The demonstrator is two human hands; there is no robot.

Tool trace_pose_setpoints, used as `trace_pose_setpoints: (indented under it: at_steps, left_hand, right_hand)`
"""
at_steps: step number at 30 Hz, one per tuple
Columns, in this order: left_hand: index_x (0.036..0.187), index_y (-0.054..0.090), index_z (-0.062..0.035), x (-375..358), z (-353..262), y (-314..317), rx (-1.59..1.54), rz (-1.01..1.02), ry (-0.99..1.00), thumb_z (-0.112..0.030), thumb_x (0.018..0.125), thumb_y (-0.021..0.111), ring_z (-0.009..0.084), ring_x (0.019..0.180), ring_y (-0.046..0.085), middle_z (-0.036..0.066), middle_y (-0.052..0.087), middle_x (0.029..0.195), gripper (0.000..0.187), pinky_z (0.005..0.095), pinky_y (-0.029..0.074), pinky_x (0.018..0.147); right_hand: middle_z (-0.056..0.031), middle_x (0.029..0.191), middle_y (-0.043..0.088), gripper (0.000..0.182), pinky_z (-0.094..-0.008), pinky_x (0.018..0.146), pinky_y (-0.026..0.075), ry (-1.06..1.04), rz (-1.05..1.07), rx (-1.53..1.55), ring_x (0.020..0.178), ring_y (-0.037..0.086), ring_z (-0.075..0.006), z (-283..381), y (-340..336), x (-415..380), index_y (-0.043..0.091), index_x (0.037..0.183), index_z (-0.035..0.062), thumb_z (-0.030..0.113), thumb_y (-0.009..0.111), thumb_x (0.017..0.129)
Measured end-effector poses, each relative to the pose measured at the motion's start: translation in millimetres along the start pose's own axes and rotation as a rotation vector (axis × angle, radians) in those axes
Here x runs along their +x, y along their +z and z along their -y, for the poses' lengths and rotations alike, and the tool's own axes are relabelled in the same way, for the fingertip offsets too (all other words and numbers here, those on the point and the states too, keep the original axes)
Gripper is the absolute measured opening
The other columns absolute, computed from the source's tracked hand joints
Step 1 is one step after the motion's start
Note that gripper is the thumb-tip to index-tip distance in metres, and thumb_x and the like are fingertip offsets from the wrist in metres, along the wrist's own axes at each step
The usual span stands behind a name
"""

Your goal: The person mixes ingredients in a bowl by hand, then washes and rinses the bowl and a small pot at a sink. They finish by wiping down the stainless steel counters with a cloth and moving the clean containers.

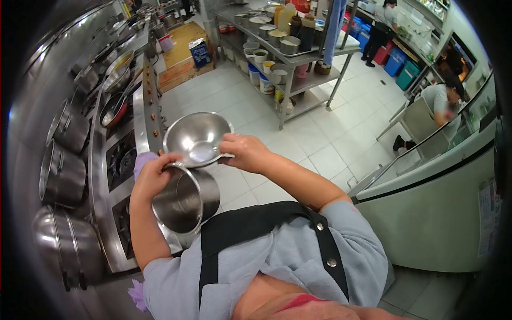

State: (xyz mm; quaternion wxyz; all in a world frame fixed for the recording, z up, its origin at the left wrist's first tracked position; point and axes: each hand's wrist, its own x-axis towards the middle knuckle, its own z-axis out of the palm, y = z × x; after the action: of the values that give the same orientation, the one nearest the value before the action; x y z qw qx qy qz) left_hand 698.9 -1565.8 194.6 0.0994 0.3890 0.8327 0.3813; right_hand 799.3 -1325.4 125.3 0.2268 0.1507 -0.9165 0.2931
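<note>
A shiny steel bowl (pixel 200 133) is held tilted in front of me, its inside facing up. My right hand (pixel 244 153) grips its right rim, fingers closed over the edge. Just below the bowl is a deep steel pot (pixel 178 200), tipped so that its open mouth shows. My left hand (pixel 154 175) is closed at the pot's upper rim, close to the bowl's lower left edge. Its fingertips are partly hidden there. A purple cloth (pixel 144 161) lies beside my left hand at the stove's edge.
On the left runs a stove (pixel 118 213) with large pots (pixel 64 178) and a red pan (pixel 113 110). Ahead stands a steel shelf table (pixel 298 57) loaded with containers. One person stands at the back right; another sits on a chair (pixel 413 121). A pale green cabinet (pixel 426 213) is right.
</note>
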Motion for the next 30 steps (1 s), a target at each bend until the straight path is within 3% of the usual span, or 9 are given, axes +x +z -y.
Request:
trace_pose_setpoints:
  at_steps: [5, 7, 10, 15, 19, 20, 23, 28, 30]
  left_hand:
    - [0.1, 0.061, -0.0096, 99, 46, 25, 0.096, -0.062, -0.048, -0.004, 0.075, 0.06, 0.0234, 0.076, 0.062, 0.014, 0.064, 0.081, 0.025, 0.0306, 0.046, 0.067]
    - [0.102, 0.061, -0.0112, 138, 96, 30, 0.284, -0.058, -0.049, -0.012, 0.077, 0.06, 0.0296, 0.079, 0.062, 0.016, 0.063, 0.084, 0.025, 0.0345, 0.047, 0.068]
    - [0.101, 0.06, -0.0105, 181, 139, 42, 0.546, -0.059, -0.235, -0.022, 0.078, 0.059, 0.0363, 0.085, 0.058, 0.018, 0.062, 0.088, 0.026, 0.0412, 0.046, 0.071]
    - [0.096, 0.059, -0.0083, 246, 206, 64, 0.598, -0.016, -0.427, -0.021, 0.078, 0.057, 0.0364, 0.089, 0.057, 0.018, 0.062, 0.09, 0.022, 0.0446, 0.046, 0.074]
    - [0.097, 0.058, -0.0062, 296, 262, 82, 0.59, 0.035, -0.466, -0.018, 0.077, 0.056, 0.0364, 0.091, 0.057, 0.019, 0.061, 0.094, 0.023, 0.0445, 0.046, 0.077]
    - [0.097, 0.058, -0.004, 308, 252, 82, 0.55, 0.068, -0.512, -0.015, 0.076, 0.055, 0.036, 0.093, 0.057, 0.02, 0.061, 0.096, 0.024, 0.0434, 0.046, 0.08]
    - [0.101, 0.058, -0.0043, 342, 275, 94, 0.508, 0.081, -0.547, -0.012, 0.075, 0.052, 0.0348, 0.096, 0.057, 0.021, 0.06, 0.1, 0.027, 0.0422, 0.045, 0.082]
    - [0.118, 0.05, -0.0048, 391, 303, 104, 0.549, 0.281, -0.772, -0.013, 0.077, 0.049, 0.0345, 0.104, 0.053, 0.021, 0.055, 0.112, 0.042, 0.0411, 0.043, 0.087]
    - [0.112, 0.053, -0.0044, 403, 323, 109, 0.557, 0.272, -0.83, -0.011, 0.075, 0.053, 0.0351, 0.102, 0.054, 0.022, 0.057, 0.109, 0.038, 0.0414, 0.044, 0.085]
  right_hand:
    - [-0.0039, 0.081, 0.054, 0.022, -0.0316, 0.064, 0.048, 0.43, -0.402, 0.383, 0.066, 0.055, -0.0197, -117, -17, -46, 0.053, 0.088, 0.0095, 0.022, 0.067, 0.076]
    - [-0.0012, 0.079, 0.052, 0.022, -0.032, 0.068, 0.048, 1.003, -0.749, 1.203, 0.061, 0.052, -0.0135, -158, -27, -64, 0.052, 0.098, 0.0126, 0.024, 0.062, 0.082]
    - [-0.0021, 0.08, 0.052, 0.029, -0.0328, 0.068, 0.049, 1.197, -1.186, 1.841, 0.056, 0.05, -0.0118, -201, -33, -89, 0.049, 0.106, 0.0111, 0.025, 0.06, 0.083]
    - [-0.0019, 0.077, 0.052, 0.034, -0.0304, 0.063, 0.048, 1.213, -0.666, 1.305, 0.054, 0.049, -0.0113, -228, -34, -57, 0.049, 0.102, 0.0064, 0.027, 0.063, 0.08]
    - [-0.0036, 0.076, 0.053, 0.025, -0.0297, 0.055, 0.044, 0.86, -0.231, 0.626, 0.056, 0.05, -0.0148, -260, -40, 23, 0.056, 0.086, 0.0023, 0.021, 0.068, 0.074]
    - [-0.0078, 0.075, 0.053, 0.024, -0.0317, 0.054, 0.043, 0.681, -0.14, 0.165, 0.059, 0.053, -0.0199, -259, -57, 49, 0.056, 0.085, 0.0023, 0.016, 0.069, 0.07]
    - [-0.0109, 0.075, 0.051, 0.025, -0.0329, 0.056, 0.044, 0.395, -0.119, 0.099, 0.064, 0.054, -0.0246, -284, -86, 108, 0.056, 0.087, 0.0041, 0.012, 0.07, 0.068]
    - [-0.0102, 0.084, 0.05, 0.025, -0.0338, 0.059, 0.046, 0.19, -0.045, 0.12, 0.068, 0.056, -0.0257, -325, -164, 195, 0.054, 0.087, 0.004, 0.009, 0.071, 0.068]
    - [-0.0097, 0.086, 0.049, 0.024, -0.0331, 0.06, 0.046, 0.145, -0.004, 0.091, 0.073, 0.056, -0.0256, -336, -198, 227, 0.053, 0.087, 0.004, 0.006, 0.069, 0.069]
